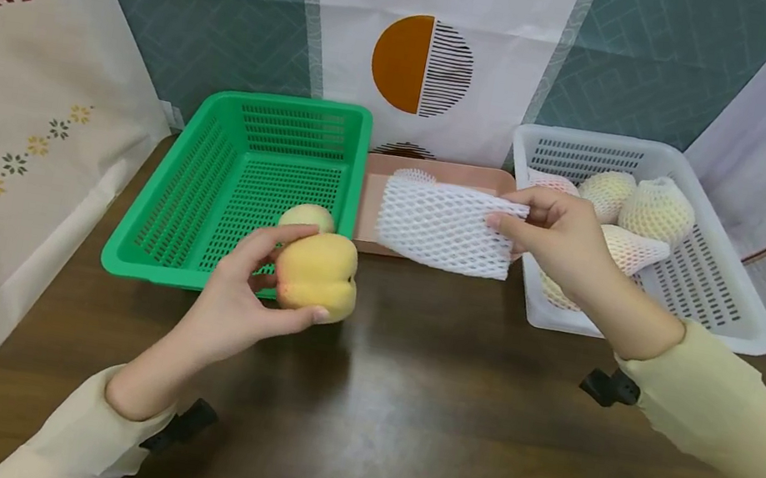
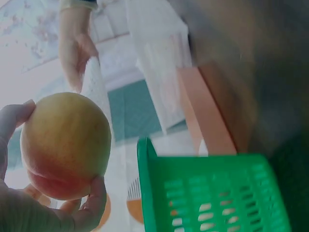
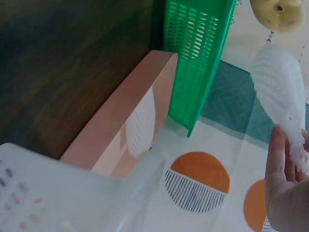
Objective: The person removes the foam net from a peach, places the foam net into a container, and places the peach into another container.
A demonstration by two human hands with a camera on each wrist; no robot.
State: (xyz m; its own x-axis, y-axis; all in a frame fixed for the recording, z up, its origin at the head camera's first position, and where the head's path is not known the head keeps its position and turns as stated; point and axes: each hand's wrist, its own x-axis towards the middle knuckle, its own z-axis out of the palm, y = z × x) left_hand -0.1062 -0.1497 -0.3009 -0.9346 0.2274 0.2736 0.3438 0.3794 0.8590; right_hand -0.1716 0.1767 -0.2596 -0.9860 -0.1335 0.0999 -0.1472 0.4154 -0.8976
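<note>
My left hand (image 1: pixel 246 284) grips a yellow peach (image 1: pixel 318 270) with a reddish blush, held above the front right corner of the green basket (image 1: pixel 166 194). Behind it, a second peach (image 1: pixel 308 215) shows partly, inside the basket. My right hand (image 1: pixel 566 236) pinches one end of a white foam fruit net (image 1: pixel 441 228), which hangs flat over the pink tray (image 1: pixel 458 174). Peach and net are apart. In the left wrist view the held peach (image 2: pixel 66 145) sits between thumb and fingers. The right wrist view has the net (image 3: pixel 280 82) bulging slightly.
On the right stands a white basket (image 1: pixel 717 287) with several net-wrapped fruits (image 1: pixel 657 210). Another foam net (image 3: pixel 141 125) lies in the pink tray between the two baskets. The brown table (image 1: pixel 415 413) stretches in front, with patterned cloth (image 1: pixel 498 5) behind.
</note>
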